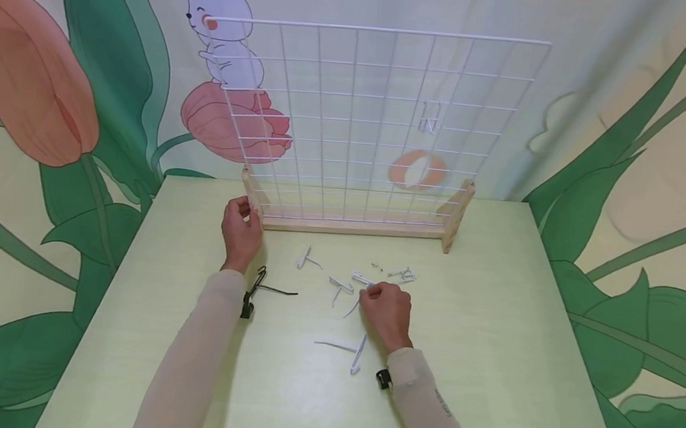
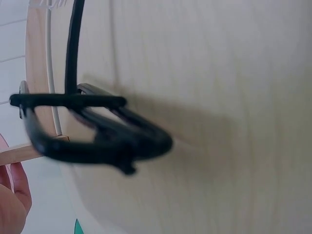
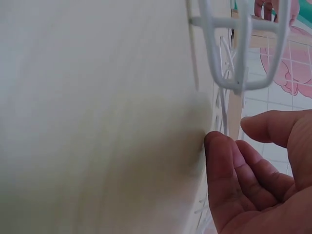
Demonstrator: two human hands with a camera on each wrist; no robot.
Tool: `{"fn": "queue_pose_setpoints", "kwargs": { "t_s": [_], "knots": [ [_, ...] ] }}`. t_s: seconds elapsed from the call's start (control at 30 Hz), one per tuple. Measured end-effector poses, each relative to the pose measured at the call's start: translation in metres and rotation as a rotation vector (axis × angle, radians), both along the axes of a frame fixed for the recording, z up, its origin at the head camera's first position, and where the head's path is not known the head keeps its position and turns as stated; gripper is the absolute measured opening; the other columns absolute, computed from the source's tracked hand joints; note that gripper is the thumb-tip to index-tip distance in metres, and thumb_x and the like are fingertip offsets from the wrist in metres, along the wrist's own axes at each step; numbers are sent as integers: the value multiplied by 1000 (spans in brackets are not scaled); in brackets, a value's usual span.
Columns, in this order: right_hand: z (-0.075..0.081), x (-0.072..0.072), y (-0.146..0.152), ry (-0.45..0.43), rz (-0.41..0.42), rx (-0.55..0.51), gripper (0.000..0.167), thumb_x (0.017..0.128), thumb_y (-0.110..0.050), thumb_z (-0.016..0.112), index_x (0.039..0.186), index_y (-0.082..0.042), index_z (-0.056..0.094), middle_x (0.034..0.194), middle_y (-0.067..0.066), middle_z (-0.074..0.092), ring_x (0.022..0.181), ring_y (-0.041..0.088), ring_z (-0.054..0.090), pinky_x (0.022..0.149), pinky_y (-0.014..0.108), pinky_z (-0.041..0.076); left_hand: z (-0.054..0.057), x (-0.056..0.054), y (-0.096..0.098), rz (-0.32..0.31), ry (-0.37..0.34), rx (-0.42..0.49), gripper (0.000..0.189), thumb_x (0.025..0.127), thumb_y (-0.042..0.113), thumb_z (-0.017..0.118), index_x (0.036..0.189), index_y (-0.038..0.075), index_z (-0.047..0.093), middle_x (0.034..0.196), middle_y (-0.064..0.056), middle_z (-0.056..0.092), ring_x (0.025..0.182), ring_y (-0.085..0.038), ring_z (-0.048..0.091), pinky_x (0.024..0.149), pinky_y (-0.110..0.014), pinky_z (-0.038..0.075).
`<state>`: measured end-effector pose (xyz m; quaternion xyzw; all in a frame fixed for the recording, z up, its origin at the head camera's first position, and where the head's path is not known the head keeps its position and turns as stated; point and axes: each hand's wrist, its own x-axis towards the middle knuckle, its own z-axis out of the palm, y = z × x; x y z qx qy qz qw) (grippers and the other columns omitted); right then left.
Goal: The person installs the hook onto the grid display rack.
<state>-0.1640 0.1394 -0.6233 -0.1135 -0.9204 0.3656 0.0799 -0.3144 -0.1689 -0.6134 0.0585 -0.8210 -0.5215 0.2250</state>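
At the left end of a white wire grid (image 1: 352,96), my left hand (image 1: 241,233) grips the wooden foot (image 2: 22,154) of its stand, fingers against the wood. Beside that wrist lies a black wire hook (image 1: 260,287), large and blurred in the left wrist view. Over the table's middle, my right hand (image 1: 388,311) is loosely curled beside a white hook (image 1: 363,279). The right wrist view shows a gap between its thumb (image 3: 265,127) and fingertips, which are right at a thin white prong (image 3: 224,109). Nearer the front lies another white hook (image 1: 359,355).
More white hooks lie about, one below the stand's bar (image 1: 307,258), another left of the right hand (image 1: 341,286), and a cluster (image 1: 403,274) behind that hand. Tiny pieces (image 1: 377,267) lie by the cluster. A small white hook (image 1: 428,121) hangs on the grid.
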Motion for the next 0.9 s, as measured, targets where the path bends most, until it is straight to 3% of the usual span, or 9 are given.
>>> {"fn": "queue_pose_setpoints", "kwargs": {
  "t_s": [0.37, 0.6, 0.77, 0.9],
  "knots": [
    [-2, -8, -5, -52, -69, -30, 13, 87, -26, 81, 80, -16, 82, 78, -1, 79, 80, 24, 76, 76, 41, 61, 3, -2, 0, -2, 5, -6, 30, 108, 14, 55, 136, 2, 54, 129, -20, 60, 124, -35, 64, 99, -50, 59],
    [2, -8, -3, -81, -75, -29, 9, 84, -16, 76, 80, -12, 82, 81, 4, 79, 83, 27, 76, 76, 44, 62, 0, -1, 1, -4, -4, 7, 30, 108, 13, 55, 136, 2, 54, 130, -20, 60, 124, -35, 64, 100, -48, 59],
    [4, -7, 1, -60, -54, 24, 13, 83, -12, 72, 72, -13, 79, 72, 2, 76, 77, 26, 73, 71, 43, 60, -2, 0, 1, 2, 10, 15, 30, 107, 13, 56, 135, 2, 55, 130, -21, 60, 123, -36, 64, 99, -49, 59],
    [3, -8, 2, -46, -31, 61, 24, 83, -9, 69, 59, -16, 67, 57, -3, 60, 63, 20, 57, 61, 35, 49, 0, 1, 1, -2, 17, 21, 30, 107, 11, 56, 135, 1, 54, 130, -22, 60, 124, -37, 64, 99, -50, 59]
  ]
}}
